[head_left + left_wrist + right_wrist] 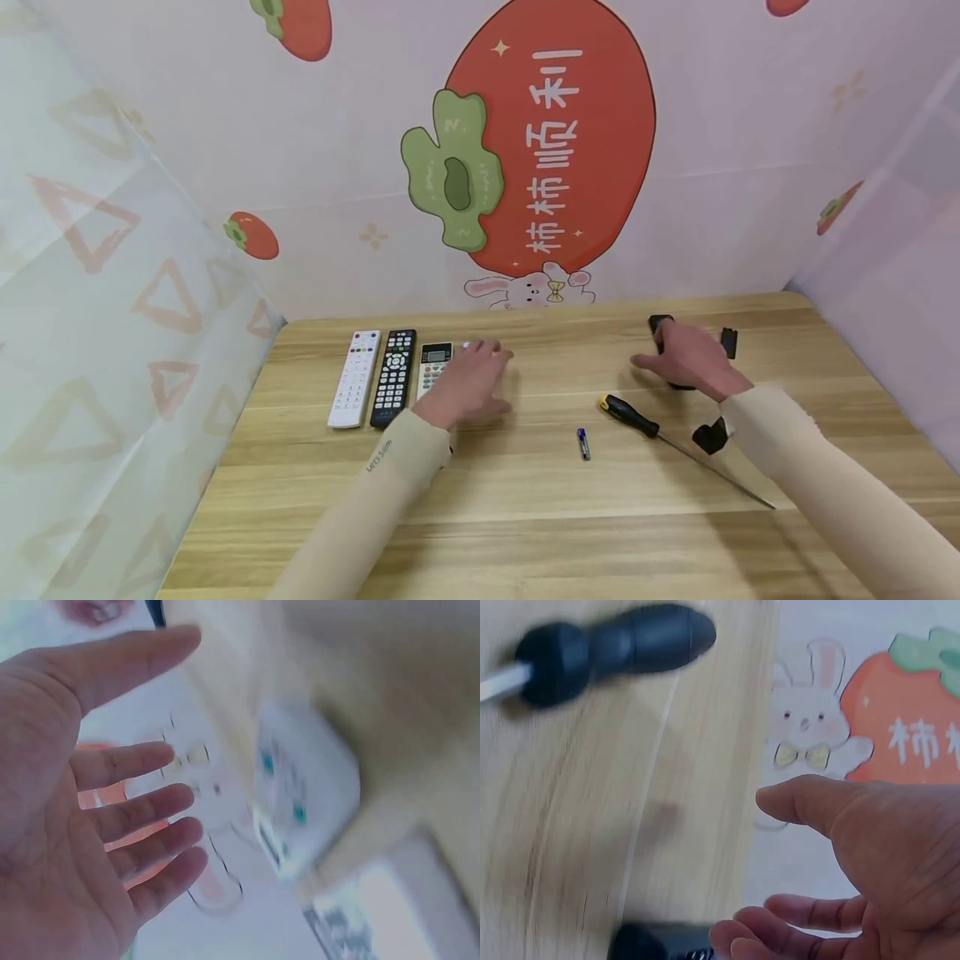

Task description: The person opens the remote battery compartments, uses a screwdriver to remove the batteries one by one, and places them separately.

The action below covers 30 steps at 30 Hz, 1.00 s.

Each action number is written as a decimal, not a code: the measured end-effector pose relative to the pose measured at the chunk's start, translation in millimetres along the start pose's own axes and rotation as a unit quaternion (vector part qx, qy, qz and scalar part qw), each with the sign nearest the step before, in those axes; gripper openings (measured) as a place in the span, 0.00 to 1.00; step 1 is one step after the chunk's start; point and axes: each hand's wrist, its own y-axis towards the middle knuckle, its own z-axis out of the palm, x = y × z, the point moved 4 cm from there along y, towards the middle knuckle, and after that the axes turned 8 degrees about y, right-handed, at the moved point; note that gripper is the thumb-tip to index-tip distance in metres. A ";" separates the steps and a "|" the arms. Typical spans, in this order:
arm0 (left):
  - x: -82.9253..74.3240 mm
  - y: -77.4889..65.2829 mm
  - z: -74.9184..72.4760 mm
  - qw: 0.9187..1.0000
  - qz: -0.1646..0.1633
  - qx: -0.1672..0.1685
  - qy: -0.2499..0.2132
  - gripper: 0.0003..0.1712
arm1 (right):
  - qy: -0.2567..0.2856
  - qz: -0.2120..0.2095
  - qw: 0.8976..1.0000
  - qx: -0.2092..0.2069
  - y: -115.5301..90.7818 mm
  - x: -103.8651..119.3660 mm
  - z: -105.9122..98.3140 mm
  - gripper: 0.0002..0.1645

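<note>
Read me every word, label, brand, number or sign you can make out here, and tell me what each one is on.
"柿柿顺利" on the red persimmon print on the wall.
"Lets" on the left sleeve; what follows it is unclear.
Too small or blurred to read: markings on the white remote, black remote, remote with a screen, green-marked white device and battery. No brand is legible.
</note>
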 end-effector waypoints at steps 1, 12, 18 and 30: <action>6.2 2.0 -1.5 1.000 -0.010 0.003 -0.001 0.51 | 0.001 -0.005 1.000 0.004 -1.8 2.9 1.5 0.35; 34.7 14.8 2.3 0.996 -0.025 0.082 0.012 0.70 | 0.004 -0.051 0.998 0.046 -20.2 27.1 19.2 0.32; 39.6 18.7 5.5 0.994 -0.029 0.101 0.008 0.73 | 0.004 -0.075 0.995 0.070 -25.8 31.9 26.0 0.35; 40.6 18.3 6.4 0.991 -0.041 0.126 -0.005 0.73 | 0.010 -0.093 0.991 0.100 -31.3 32.9 31.8 0.32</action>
